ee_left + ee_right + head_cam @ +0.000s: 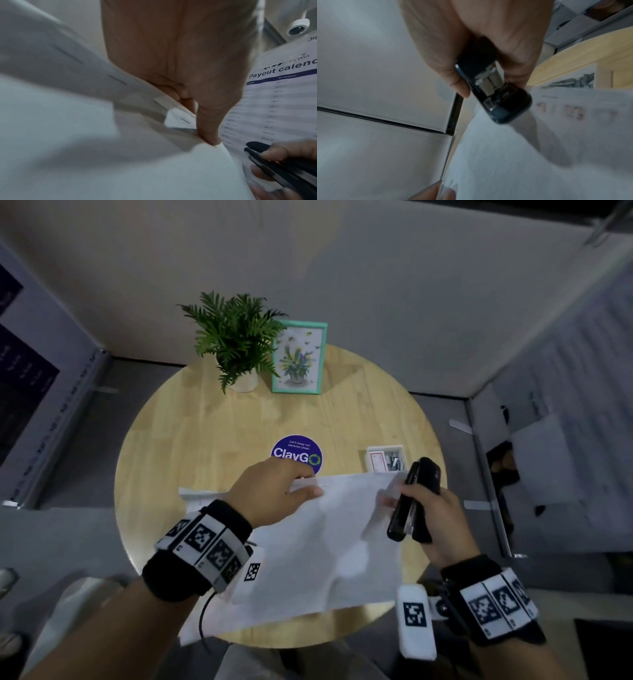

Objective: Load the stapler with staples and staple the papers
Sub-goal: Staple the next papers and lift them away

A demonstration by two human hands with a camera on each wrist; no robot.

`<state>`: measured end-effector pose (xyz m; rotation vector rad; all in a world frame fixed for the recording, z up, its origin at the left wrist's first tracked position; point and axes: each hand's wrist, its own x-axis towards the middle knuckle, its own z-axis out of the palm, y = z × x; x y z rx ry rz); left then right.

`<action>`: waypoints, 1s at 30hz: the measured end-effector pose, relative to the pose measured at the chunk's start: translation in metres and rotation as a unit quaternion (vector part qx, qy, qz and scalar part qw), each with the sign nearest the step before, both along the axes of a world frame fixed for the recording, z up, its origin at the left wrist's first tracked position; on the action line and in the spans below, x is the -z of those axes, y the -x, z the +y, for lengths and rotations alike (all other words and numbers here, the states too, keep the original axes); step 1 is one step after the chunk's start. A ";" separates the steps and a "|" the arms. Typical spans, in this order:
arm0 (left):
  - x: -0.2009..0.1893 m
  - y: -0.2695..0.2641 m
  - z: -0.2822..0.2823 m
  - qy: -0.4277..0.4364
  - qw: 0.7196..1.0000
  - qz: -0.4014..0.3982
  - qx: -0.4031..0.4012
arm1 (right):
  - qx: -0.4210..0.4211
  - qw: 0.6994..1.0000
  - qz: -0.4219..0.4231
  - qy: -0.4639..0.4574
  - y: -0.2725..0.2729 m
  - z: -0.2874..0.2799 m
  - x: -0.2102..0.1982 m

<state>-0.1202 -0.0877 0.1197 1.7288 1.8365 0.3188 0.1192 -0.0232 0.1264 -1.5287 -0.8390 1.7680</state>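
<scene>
Holding the papers [329, 542] up off the round wooden table [205, 440], the left hand [270, 494] pinches their far edge, thumb on the near face and the other fingers curled behind. The left wrist view shows several short dark lines along that edge that look like staples already driven, so some stapling appears to be done; the blur keeps me from counting them with confidence.

The right hand [431, 518] is wrapped around a black stapler [416, 501], fingers and thumb clamped on its sides, nose pointing away from the person and just beside the right edge of the sheets. In the right wrist view the stapler's metal magazine [488, 81] shows between the black top and base; whether staples sit inside cannot be told. The stapler's mouth is not around the paper at this instant.

An open box of staples [385, 457] lies on the table beyond the papers, near a purple round sticker [296, 453], which suggests loading is finished. I judge the task to be late in the stapling stage: what remains, if anything, is another staple at the right side, then setting everything down.
</scene>
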 end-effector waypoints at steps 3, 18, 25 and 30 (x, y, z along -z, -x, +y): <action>-0.003 -0.007 0.001 0.010 1.000 -0.014 0.002 | 0.120 0.992 0.006 -0.037 -0.005 0.008 -0.007; -0.040 -0.038 -0.003 -0.051 0.994 0.084 0.039 | -0.040 0.941 -0.111 -0.316 0.058 0.003 -0.031; -0.048 -0.047 -0.006 -0.069 0.990 0.114 0.037 | -0.067 0.929 -0.146 -0.332 0.061 0.003 -0.033; -0.053 -0.051 -0.011 -0.101 0.984 0.142 0.035 | -0.061 0.932 -0.152 -0.323 0.065 0.004 -0.036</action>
